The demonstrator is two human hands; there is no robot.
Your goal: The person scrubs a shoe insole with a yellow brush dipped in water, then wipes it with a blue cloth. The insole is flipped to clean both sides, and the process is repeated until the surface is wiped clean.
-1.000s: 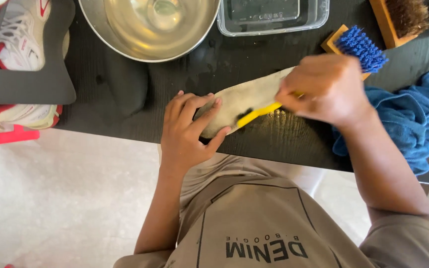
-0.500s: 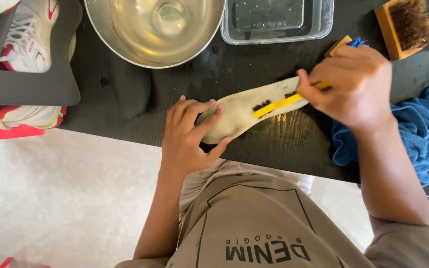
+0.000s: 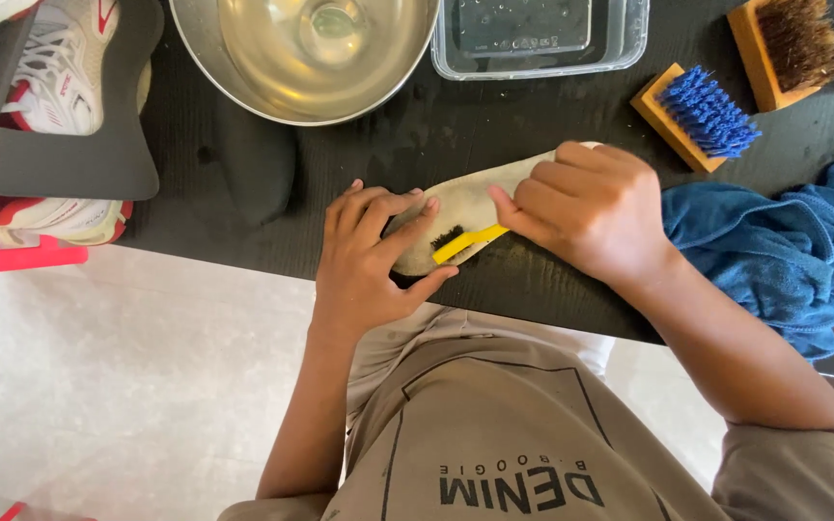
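A pale beige shoe insole (image 3: pixel 463 203) lies flat on the black table (image 3: pixel 494 125), near its front edge. My left hand (image 3: pixel 371 253) presses down on the insole's near end, fingers spread over it. My right hand (image 3: pixel 586 207) grips a small yellow-handled brush (image 3: pixel 465 241). Its dark bristles rest on the insole just beside my left fingertips. My right hand covers the far part of the insole.
A steel bowl of water (image 3: pixel 306 48) and a clear plastic tub (image 3: pixel 538 34) stand at the back. Two wooden brushes, one with blue bristles (image 3: pixel 702 114) and one with brown bristles (image 3: pixel 789 43), lie at the right. A blue towel (image 3: pixel 784 251) is bunched beside my right arm. White-and-red sneakers (image 3: pixel 45 68) sit at the left.
My right hand has drawn the yellow brush along the insole toward my left hand, after a stroke out toward the blue brush. My left hand has stayed pressed on the insole.
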